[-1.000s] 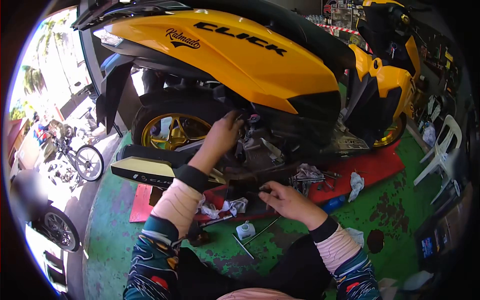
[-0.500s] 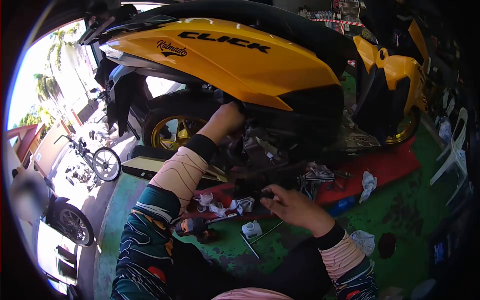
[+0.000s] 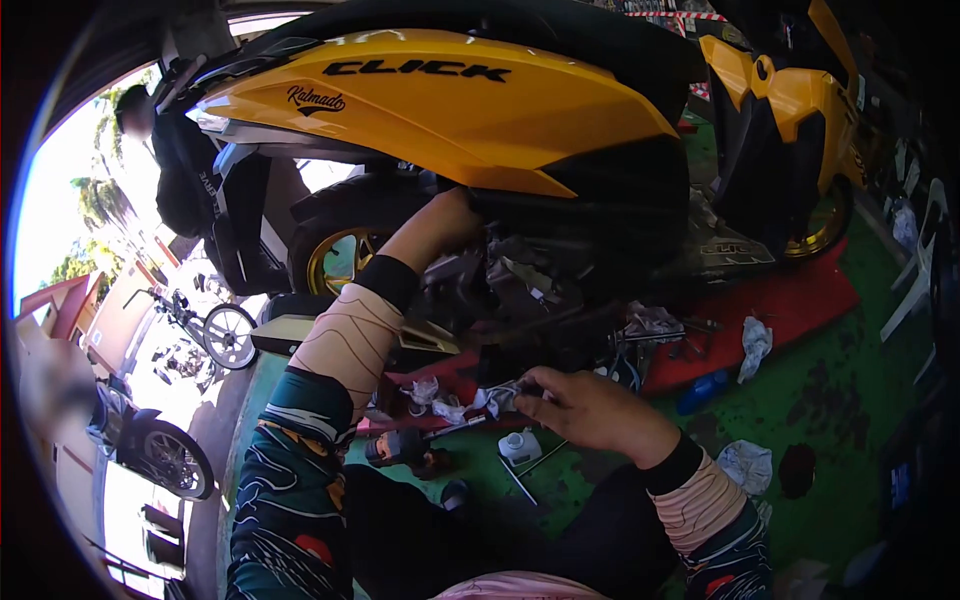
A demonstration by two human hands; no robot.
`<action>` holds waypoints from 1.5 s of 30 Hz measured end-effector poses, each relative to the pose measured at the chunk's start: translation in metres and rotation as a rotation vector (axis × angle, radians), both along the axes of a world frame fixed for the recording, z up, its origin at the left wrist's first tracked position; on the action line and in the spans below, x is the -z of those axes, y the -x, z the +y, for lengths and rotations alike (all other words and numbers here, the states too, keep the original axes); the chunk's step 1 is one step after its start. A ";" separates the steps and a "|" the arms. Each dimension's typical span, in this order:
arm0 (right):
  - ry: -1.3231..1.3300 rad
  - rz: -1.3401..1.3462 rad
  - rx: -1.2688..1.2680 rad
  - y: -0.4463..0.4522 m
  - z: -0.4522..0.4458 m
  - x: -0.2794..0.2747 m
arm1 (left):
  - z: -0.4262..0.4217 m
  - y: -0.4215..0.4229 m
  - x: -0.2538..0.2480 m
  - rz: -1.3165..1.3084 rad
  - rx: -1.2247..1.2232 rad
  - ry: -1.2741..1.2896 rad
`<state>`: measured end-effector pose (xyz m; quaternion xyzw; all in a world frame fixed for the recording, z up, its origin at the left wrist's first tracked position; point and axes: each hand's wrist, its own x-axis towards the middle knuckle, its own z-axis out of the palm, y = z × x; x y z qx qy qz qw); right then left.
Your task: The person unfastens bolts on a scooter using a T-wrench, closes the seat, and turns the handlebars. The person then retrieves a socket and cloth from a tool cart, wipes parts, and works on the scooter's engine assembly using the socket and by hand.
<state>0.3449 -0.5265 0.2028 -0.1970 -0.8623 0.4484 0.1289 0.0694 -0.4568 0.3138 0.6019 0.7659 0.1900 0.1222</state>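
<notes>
A yellow and black scooter [image 3: 470, 110] marked "CLICK" stands side-on before me. My left hand [image 3: 448, 222] reaches in beneath the lower edge of its yellow side panel, above the engine parts [image 3: 520, 270]. The fingers of that hand are hidden behind the panel edge and in shadow. Lower down, my right hand [image 3: 585, 412] hovers in front of the dark underside, near a crumpled white rag [image 3: 495, 400]. Its thumb and forefinger point left with a small gap between them, and nothing shows in it.
A red mat [image 3: 790, 300] under the scooter holds tools and rags. An orange and black power tool [image 3: 395, 447], a white bottle [image 3: 519, 448] and a T-shaped wrench [image 3: 522, 487] lie on the green floor. At left a person in dark clothing [image 3: 185, 160] stands behind the scooter.
The view has shifted slightly, and a person in dark clothing now shows more at the scooter's rear. Both my hands stay in nearly the same places.
</notes>
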 end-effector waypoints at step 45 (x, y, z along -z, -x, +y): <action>-0.072 -0.180 -0.048 0.023 0.011 0.004 | 0.011 0.088 0.036 0.608 0.554 -0.441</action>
